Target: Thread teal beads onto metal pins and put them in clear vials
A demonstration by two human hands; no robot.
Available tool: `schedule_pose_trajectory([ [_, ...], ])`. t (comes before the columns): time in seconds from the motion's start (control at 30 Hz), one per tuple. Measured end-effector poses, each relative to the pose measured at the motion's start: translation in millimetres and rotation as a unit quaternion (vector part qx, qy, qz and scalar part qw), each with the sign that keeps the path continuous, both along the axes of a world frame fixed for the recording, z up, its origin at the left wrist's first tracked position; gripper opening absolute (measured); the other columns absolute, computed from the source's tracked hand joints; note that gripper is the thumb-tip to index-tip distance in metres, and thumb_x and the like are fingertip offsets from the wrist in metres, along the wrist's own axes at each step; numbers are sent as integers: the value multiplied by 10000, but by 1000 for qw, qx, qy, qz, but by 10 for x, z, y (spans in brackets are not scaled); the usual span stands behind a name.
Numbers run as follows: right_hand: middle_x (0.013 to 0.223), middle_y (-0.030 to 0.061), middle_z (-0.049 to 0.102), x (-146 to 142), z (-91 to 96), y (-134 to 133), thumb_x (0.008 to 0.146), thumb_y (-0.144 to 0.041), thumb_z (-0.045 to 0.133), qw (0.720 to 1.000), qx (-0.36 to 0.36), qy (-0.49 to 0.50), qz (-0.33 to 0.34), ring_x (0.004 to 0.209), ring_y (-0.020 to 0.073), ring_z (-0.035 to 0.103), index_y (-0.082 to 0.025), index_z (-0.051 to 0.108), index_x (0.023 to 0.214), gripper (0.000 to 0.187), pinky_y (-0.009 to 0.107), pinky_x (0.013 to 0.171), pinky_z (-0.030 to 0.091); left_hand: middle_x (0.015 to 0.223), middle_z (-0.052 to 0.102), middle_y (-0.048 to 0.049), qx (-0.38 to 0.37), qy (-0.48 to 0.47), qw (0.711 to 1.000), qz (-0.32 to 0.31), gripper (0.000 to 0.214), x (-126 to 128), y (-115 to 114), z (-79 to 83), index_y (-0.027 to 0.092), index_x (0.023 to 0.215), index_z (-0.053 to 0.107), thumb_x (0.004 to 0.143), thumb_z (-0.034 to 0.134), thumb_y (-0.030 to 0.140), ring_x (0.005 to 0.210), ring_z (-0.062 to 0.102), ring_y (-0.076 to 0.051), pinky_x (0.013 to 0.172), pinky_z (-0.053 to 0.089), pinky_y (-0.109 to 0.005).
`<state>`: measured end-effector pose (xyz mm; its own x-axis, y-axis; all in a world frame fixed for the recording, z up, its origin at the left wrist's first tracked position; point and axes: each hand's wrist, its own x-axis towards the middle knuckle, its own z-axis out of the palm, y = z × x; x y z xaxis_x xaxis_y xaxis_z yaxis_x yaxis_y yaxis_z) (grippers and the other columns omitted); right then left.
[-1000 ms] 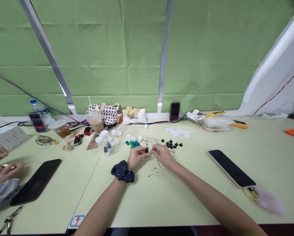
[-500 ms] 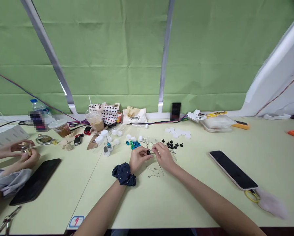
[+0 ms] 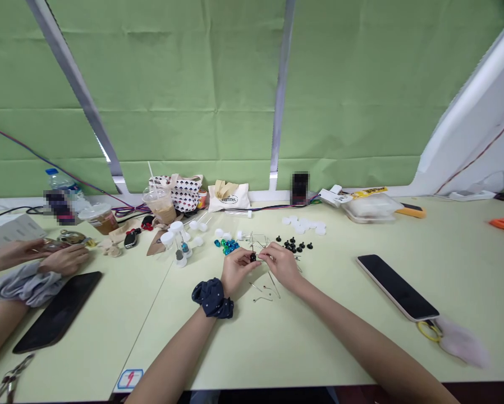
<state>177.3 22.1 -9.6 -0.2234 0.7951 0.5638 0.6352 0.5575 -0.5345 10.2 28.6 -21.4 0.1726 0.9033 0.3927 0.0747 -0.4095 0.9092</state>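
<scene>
**Left end of the pale green desk [image 3: 121, 342]:** a co-worker's hands [image 3: 64, 259] hold a small shiny metal object, too blurred to name, above a crumpled grey cloth [image 3: 27, 285] and a black smartphone [image 3: 57, 310].

**Left wrist:** a navy polka-dot scrunchie [image 3: 212, 298] circles it.

**Left hand [image 3: 236, 268]:** fingers curl inward, nearly closed, and appear to pinch a small black bead [image 3: 252, 257], though the fingers partly hide it.

**Right hand [image 3: 282, 265]:** fingertips pinch a thin metal pin [image 3: 265, 257] right at the bead, above the desk.

**Just below the hands:** loose bent metal pins [image 3: 262, 299] lie apart on the desk.

**Beyond the hands:** glossy teal-green beads [image 3: 227, 245] sit left, black beads [image 3: 294, 246] right, and round white plastic caps [image 3: 305, 226] farther back.

**Right end:** a black smartphone in a pale case [image 3: 397, 279] lies face up.
</scene>
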Motion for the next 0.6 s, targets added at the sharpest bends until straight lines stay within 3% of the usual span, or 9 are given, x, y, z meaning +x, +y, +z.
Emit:
schedule_pose_trajectory([
  [0.2,710,30,592,51,22,29,860,-276,529,998,-48,16,34,606,128,526,-191,688,791,193,251,589,411,820,599,-62,21,32,999,9,304,-24,11,17,160,859,694,663,719,392,645,563,-143,605,479,-274],
  [0.6,797,65,563,70,-7,-12,929,-216,367,986,89,-143,7,643,124,507,-177,650,845,298,221,607,395,773,600,-49,-19,23,999,-24,344,-9,7,-33,140,913,685,693,692,404,553,589,-131,572,473,-274],
])
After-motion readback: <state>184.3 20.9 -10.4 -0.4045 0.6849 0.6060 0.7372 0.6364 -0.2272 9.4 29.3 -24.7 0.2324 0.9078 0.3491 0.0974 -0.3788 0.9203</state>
